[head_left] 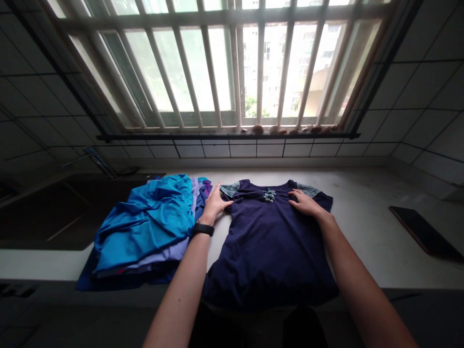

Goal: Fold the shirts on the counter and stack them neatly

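A dark navy short-sleeved shirt (271, 241) lies spread on the white counter, neckline toward the window. Its shoulders are patterned, and small teal knots sit below the neckline. At the left sleeve, my left hand (214, 205) touches the cloth with thumb and fingers apart; a black band circles that wrist. My right hand (304, 202) rests open on the upper right chest, fingers spread and lying on the fabric. Beside my left forearm is a pile of clothes, with a bright blue garment (152, 217) on top and lavender cloth (159, 256) showing beneath.
A dark phone (424, 232) lies on the white counter (366, 232) at the right. The dark sink or cooktop area (47, 217) is at the left, near a metal faucet (101, 162). A barred window (217, 72) stands behind, with small lumpy objects (279, 130) along its sill.
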Motion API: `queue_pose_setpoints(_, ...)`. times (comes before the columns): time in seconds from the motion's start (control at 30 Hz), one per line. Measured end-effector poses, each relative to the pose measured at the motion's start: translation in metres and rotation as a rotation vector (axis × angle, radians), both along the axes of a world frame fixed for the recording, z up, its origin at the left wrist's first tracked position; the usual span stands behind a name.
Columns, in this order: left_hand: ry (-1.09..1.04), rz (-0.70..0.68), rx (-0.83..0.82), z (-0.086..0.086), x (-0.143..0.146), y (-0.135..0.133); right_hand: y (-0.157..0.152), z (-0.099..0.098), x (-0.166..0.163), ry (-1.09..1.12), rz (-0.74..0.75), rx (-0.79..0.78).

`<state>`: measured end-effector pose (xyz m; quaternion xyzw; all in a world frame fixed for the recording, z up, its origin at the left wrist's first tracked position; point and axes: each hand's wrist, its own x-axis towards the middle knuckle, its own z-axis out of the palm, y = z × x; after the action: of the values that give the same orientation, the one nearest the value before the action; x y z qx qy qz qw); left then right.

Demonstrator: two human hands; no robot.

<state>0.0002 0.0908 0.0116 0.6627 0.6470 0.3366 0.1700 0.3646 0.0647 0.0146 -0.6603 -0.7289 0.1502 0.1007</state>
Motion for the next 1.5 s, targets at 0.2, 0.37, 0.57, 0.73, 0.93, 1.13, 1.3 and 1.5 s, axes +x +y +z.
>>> queue_pose_setpoints(0.2, -0.229, 0.131, 0.103, 0.006, 0.008, -0.002, 0.002, -0.003, 0.001, -0.013, 0.012, -0.004)
queue_pose_setpoints(0.37, -0.261, 0.270, 0.207, 0.014, 0.007, -0.004, 0.000, -0.001, -0.001, -0.034, 0.003, -0.009)
queue_pose_setpoints(0.57, -0.112, 0.489, 0.369, 0.020, 0.003, -0.007, 0.000, -0.003, 0.000, -0.024, 0.003, 0.012)
queue_pose_setpoints(0.73, 0.231, 0.237, 0.023, 0.017, 0.005, -0.015, 0.000, 0.000, -0.001, 0.066, -0.004, 0.123)
queue_pose_setpoints(0.93, 0.165, 0.256, 0.147, 0.020, 0.003, -0.015, -0.010, 0.011, 0.010, -0.013, -0.603, 0.266)
queue_pose_setpoints(1.13, 0.143, 0.312, 0.094, 0.013, 0.001, -0.007, -0.013, 0.009, 0.037, 0.033, -0.745, 0.088)
queue_pose_setpoints(1.3, 0.090, 0.156, -0.044, 0.009, -0.002, -0.005, -0.003, 0.006, 0.048, 0.287, -0.741, 0.279)
queue_pose_setpoints(1.5, -0.298, 0.235, 0.143, 0.008, -0.004, 0.005, 0.000, 0.018, 0.029, 0.501, -0.636, 0.597)
